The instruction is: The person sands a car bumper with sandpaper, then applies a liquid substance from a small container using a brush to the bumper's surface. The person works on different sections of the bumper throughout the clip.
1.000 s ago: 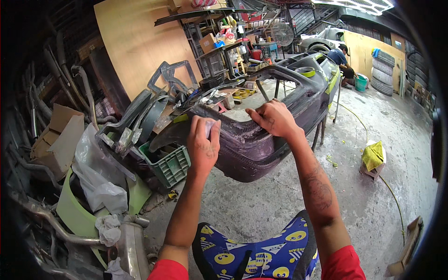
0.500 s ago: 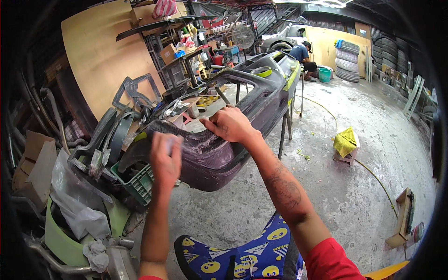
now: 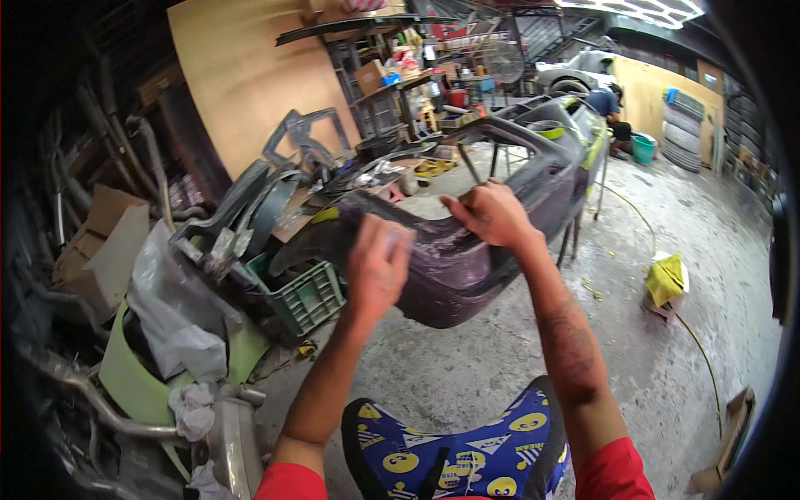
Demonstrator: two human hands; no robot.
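A dark purple-grey car bumper [image 3: 446,296] stretches away from me, raised on thin metal legs. My right hand [image 3: 493,217] is closed over its upper edge, the thumb pointing left. At the bumper's near left end is my left hand [image 3: 377,271], blurred, its fingers bent around a small pale purple pad [image 3: 393,242]. The pad's exact kind is unclear, and the hand hides where it meets the surface. Pale scuffs mark the bumper between my hands. Farther along its top lies a yellow-green ring [image 3: 546,127], like a tape roll.
Green crate [image 3: 308,300], light green curved panel [image 3: 137,367], plastic sheeting [image 3: 171,308] and metal exhaust pipes crowd the left. A yellow cloth [image 3: 665,279] covers a small box at right, beside a hose [image 3: 707,358]. Another person [image 3: 608,108] sits at the back near a teal bucket [image 3: 643,148].
The whole view has swung left, so everything appears farther right. My left hand now appears closer to my right hand along the bumper; my right hand keeps its hold on the edge.
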